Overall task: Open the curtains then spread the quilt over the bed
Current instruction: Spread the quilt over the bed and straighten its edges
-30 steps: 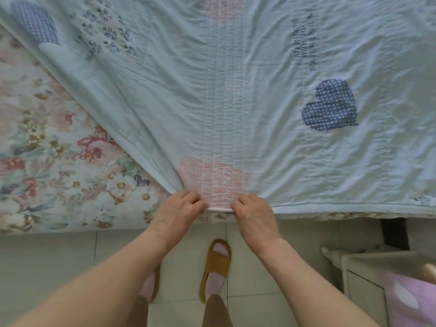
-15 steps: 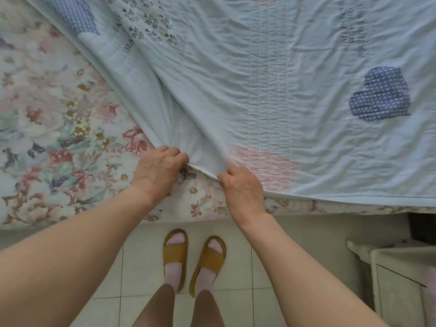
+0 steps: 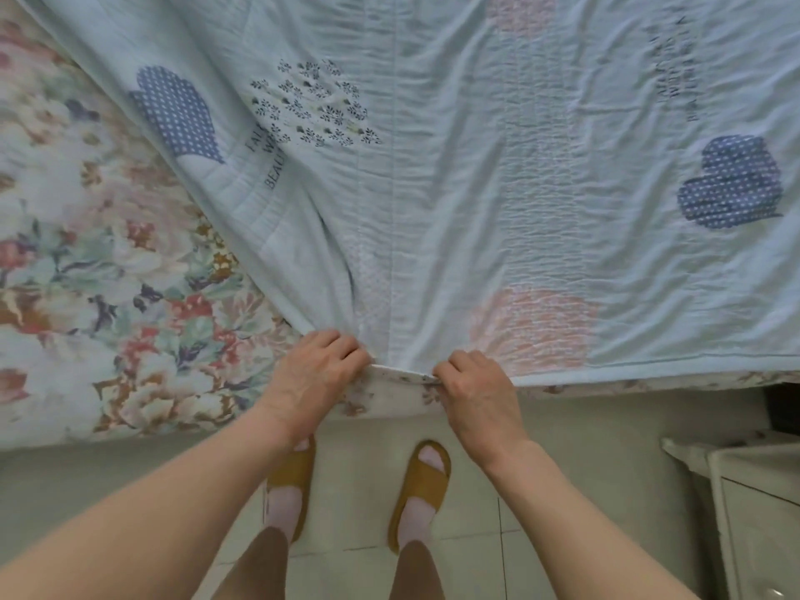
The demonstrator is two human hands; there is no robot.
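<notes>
We see the pale-blue quilt [image 3: 433, 188], navy dotted hearts and pink patches, wrinkled, lying over the bed [image 3: 86, 275] from 11 to 3 o'clock, hem bunched at the near edge. Floral bed surface bare at 9 o'clock.

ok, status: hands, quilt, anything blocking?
Both gripping quilt hem at near edge: left hand, right hand. Quilt gathered at the grip; floral sheet uncovered on the left. Nothing blocking.
</notes>
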